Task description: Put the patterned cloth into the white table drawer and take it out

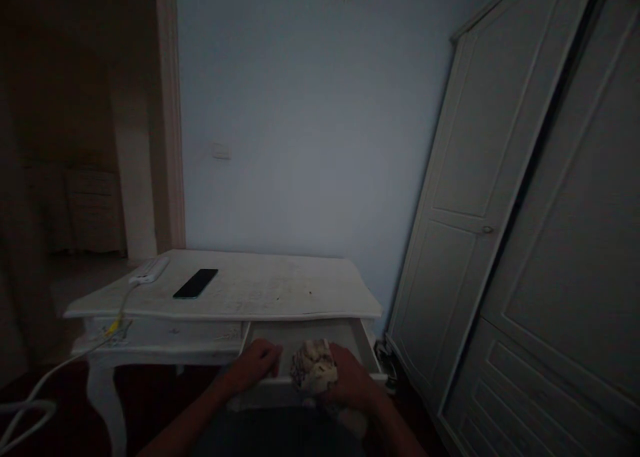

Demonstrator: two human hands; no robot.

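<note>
Head view: a crumpled, patterned cloth (314, 369) sits near six o'clock, over the front edge of an open white drawer (353, 337). The right hand (347, 380), at the cloth's three o'clock, has its fingers closed on it. At the cloth's nine o'clock, the left hand (260, 362) is by the drawer's left front corner, fingers curled in — whether they grip anything, I cannot tell. The drawer juts from a white desk (280, 284). On the desktop, toward eight o'clock, lies a dark phone (196, 284) — and beyond it, between eight and nine, a white power strip (150, 270). A grey wardrobe (465, 177) stands toward three o'clock.
</note>
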